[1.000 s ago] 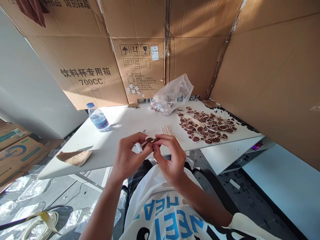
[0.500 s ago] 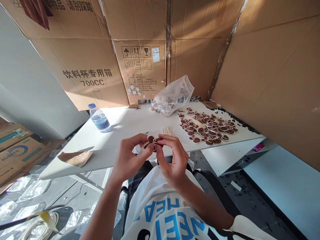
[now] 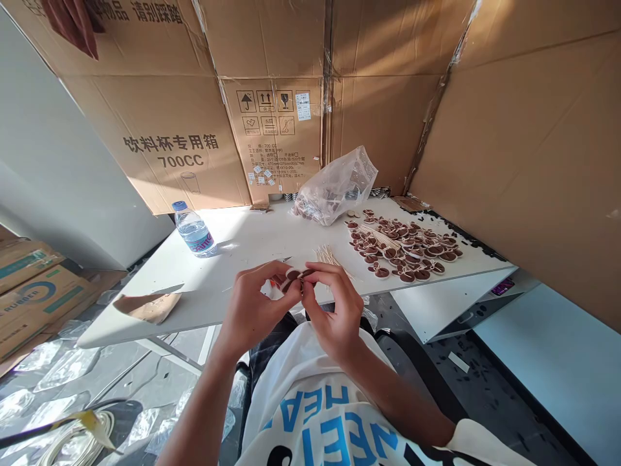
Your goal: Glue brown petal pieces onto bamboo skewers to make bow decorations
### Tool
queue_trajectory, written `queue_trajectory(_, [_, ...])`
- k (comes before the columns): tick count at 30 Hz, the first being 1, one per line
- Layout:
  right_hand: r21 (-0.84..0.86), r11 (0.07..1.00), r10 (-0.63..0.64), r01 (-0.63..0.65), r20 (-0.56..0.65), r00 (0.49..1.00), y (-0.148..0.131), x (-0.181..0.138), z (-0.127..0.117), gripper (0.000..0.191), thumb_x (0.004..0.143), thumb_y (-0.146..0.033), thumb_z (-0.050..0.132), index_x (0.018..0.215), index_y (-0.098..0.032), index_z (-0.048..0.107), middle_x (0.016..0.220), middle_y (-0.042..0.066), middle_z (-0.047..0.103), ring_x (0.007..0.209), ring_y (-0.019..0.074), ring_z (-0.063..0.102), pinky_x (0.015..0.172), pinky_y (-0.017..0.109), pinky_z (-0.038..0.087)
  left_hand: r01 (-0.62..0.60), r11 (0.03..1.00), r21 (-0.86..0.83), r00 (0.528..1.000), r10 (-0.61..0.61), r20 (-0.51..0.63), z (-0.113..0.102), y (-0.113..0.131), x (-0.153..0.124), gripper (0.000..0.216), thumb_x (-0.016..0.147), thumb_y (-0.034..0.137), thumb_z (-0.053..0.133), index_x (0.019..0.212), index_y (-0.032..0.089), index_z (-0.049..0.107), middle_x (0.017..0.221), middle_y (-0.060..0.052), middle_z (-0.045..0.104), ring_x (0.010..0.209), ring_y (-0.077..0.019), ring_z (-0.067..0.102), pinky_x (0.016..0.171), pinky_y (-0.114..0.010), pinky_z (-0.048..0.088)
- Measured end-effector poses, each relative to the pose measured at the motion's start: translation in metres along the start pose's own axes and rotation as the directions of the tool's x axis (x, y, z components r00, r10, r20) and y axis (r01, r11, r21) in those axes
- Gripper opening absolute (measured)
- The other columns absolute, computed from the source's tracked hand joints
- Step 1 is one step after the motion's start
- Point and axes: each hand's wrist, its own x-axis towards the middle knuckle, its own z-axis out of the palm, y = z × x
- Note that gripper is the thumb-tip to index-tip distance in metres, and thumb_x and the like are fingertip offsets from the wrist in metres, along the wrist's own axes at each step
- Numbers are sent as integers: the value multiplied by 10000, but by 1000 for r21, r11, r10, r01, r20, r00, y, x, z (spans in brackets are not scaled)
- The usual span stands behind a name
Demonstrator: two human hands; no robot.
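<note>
Between my two hands is a small brown piece with rounded, pale-edged lobes [image 3: 292,274], held just above the front edge of the table. The thumb and fingers of my left hand [image 3: 259,303] pinch it from the left. From the right, my right hand [image 3: 336,304] pinches the same piece near its middle. Fingertips cover much of it, so its full shape is hidden. Just beyond my right fingers lie thin pale cords [image 3: 330,254]. A pile of similar brown, pale-edged pieces [image 3: 407,246] spreads over the table's right side.
On the white table [image 3: 233,236] stand a water bottle [image 3: 194,230] at left and a clear plastic bag [image 3: 337,184] of brown pieces at the back. A torn brown scrap [image 3: 148,307] lies at the front left. Cardboard sheets [image 3: 281,52] wall the far side.
The brown piece has turned and tilted slightly between my fingers, with its lobes showing differently. Both hands keep their pinch almost in place.
</note>
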Motion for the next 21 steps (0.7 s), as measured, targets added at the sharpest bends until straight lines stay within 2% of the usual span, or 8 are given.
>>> queue_trajectory(7, [-16, 1000, 9, -10, -23, 1000, 2, 0, 0, 196, 1012, -58, 667, 1115, -213, 727, 1115, 114, 801, 1075, 241, 802, 966, 408, 677, -6, 998, -60, 996, 11, 84, -6, 3, 2, 102, 932, 270, 706, 888, 207, 773, 783, 26, 721, 740, -146, 606, 750, -266, 504])
queue_trajectory(15, [8, 1000, -3, 3, -3, 1000, -3, 0, 1, 223, 1004, -28, 680, 1123, -208, 738, 1105, 117, 800, 1063, 236, 800, 963, 399, 680, 10, 1000, 2, 1000, -10, -13, -1, 3, 2, 103, 868, 244, 673, 795, 197, 728, 708, 44, 637, 708, -130, 528, 732, -260, 466])
queue_trajectory(21, [8, 1000, -5, 5, 18, 1000, -3, 1, 1, 229, 1017, -41, 674, 1139, -222, 744, 1122, 112, 802, 1069, 236, 800, 961, 411, 686, 63, 996, -58, 997, -65, -35, 0, 2, 1, 127, 860, 266, 668, 786, 197, 743, 694, 36, 629, 714, -143, 540, 733, -272, 482])
